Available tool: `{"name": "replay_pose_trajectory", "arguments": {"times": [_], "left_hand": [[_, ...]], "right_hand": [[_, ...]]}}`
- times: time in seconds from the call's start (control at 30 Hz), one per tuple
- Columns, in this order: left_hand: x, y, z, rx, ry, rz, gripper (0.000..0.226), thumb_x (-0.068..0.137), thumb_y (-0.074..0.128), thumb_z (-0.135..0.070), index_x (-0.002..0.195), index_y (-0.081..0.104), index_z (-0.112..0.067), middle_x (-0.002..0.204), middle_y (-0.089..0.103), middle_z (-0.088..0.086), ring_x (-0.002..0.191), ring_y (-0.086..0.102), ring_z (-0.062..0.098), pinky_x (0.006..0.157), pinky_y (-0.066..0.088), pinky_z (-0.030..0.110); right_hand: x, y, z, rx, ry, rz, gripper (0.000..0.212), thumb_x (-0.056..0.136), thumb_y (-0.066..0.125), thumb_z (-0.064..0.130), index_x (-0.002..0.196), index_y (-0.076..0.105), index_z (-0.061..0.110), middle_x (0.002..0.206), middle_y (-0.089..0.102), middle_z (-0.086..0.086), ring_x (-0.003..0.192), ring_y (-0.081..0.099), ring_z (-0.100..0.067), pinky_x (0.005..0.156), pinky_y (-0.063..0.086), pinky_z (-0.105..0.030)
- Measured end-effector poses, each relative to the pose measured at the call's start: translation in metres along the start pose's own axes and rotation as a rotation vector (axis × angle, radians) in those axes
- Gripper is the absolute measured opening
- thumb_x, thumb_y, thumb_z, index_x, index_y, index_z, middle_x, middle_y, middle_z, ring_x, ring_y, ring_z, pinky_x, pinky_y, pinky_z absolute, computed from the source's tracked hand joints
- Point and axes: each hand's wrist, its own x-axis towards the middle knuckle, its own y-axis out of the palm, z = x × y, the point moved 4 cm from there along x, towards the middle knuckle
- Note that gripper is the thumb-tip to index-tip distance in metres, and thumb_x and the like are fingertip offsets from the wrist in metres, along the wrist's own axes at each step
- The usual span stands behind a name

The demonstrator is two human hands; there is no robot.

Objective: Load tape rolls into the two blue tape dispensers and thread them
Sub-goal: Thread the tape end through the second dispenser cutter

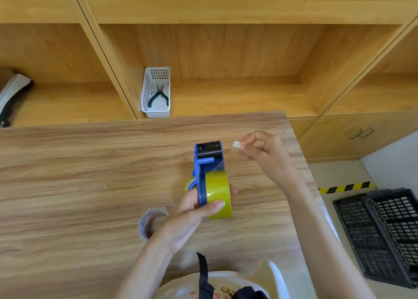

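Note:
A blue tape dispenser [206, 163] is held above the wooden table [79, 174], its black roller and toothed blade pointing away from me. A yellowish tape roll [219, 193] sits in it. My left hand [194, 217] grips the dispenser and roll from below, thumb across the roll. My right hand [264, 151] pinches the white-tipped free tape end [237, 145], and a clear strip stretches from it back to the roll, to the right of the dispenser head. A second, clear tape roll [150, 221] lies on the table left of my left wrist. Only one dispenser is in view.
A white basket [156, 93] holding pliers stands in the shelf behind the table. Stacked black crates [382, 237] sit on the floor at the right, below a yellow-black floor stripe [346, 187]. Cabinet doors with handles [362, 133] are beyond the table's right edge.

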Motion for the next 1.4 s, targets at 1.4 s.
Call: {"name": "replay_pose_trajectory", "arguments": {"times": [1.4], "left_hand": [[-0.004, 0.008, -0.018, 0.135, -0.059, -0.248, 0.041, 0.091, 0.060, -0.037, 0.094, 0.075, 0.000, 0.087, 0.078, 0.017, 0.074, 0.075, 0.026, 0.069, 0.057, 0.030]], "right_hand": [[-0.016, 0.001, 0.018, 0.162, -0.079, -0.024, 0.015, 0.094, 0.062, 0.016, 0.082, 0.061, 0.007, 0.087, 0.076, -0.008, 0.087, 0.072, -0.014, 0.080, 0.056, -0.037]]}}
